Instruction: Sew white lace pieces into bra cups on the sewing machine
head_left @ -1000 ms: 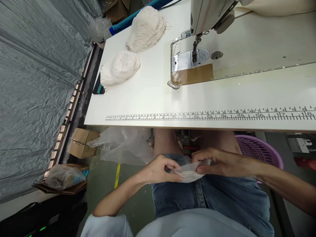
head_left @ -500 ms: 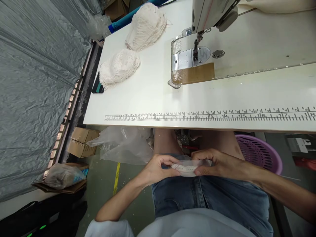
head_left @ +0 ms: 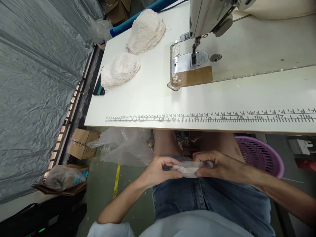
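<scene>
Over my lap, both hands hold a small piece of white lace-trimmed fabric (head_left: 188, 169), with sheer, translucent material around the lace. My left hand (head_left: 160, 171) pinches its left end between thumb and fingers. At the other end, my right hand (head_left: 214, 166) grips it the same way, thumb in front. On the table's left side lie two piles of white lace pieces, a nearer lace pile (head_left: 120, 70) and a farther lace pile (head_left: 146, 33) with loose threads at its edge.
A sewing machine (head_left: 207, 19) stands on the white table (head_left: 138, 102), which has a ruler printed along its front edge. Below are a purple basket (head_left: 261, 154) at right, a clear plastic bag (head_left: 125, 148) and a cardboard box (head_left: 82, 143) at left.
The view has shifted slightly, so the table things sit a little lower. Both hands keep their hold on the lace-trimmed fabric, whose lace looks slightly turned.
</scene>
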Tool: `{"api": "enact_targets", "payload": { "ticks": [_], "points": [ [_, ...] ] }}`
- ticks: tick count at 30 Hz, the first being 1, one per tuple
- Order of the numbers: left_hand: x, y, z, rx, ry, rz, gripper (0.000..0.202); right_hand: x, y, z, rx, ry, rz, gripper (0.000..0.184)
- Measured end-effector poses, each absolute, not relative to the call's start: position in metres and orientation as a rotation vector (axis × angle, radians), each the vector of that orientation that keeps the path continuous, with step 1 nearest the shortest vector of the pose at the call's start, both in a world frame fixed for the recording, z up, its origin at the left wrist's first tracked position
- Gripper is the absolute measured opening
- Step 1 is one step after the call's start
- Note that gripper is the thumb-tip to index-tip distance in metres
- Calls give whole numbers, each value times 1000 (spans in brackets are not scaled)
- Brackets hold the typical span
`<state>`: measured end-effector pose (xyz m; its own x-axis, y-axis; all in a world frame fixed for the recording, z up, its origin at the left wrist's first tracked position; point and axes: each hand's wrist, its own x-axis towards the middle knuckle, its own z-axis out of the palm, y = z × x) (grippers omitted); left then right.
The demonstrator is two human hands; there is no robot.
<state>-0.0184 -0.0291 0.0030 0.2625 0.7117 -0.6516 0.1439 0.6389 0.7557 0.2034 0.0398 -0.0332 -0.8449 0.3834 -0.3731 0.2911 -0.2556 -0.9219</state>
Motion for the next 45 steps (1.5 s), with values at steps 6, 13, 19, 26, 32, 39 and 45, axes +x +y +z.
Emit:
{"api": "enact_targets", "payload": {
  "ticks": [6, 13, 19, 26, 32, 39, 45],
  "points": [
    [-13, -28, 0, 672, 1291, 457, 43, 206, 41, -31, -856, -1880, 2300, 35],
    [-11, -27, 4, 659, 1313, 434, 41, 208, 45, -23, -793, -1921, 2349, 36],
    [-11, -28, 8, 738, 1298, 431, 38, 196, 39, -20, -795, -1953, 2257, 37],
    [-12, -32, 7, 754, 1310, 446, 38, 191, 36, -23, -811, -1830, 2340, 37],
    [-7, -32, 2, 824, 1286, 438, 41, 194, 36, -30, -797, -1860, 2268, 37],
    [0, -31, 2, 766, 1348, 443, 45, 198, 37, -27, -778, -1792, 2337, 37],
    [-2, -31, 3, 725, 1314, 453, 42, 201, 37, -25, -745, -1775, 2401, 37]
  ]
}}
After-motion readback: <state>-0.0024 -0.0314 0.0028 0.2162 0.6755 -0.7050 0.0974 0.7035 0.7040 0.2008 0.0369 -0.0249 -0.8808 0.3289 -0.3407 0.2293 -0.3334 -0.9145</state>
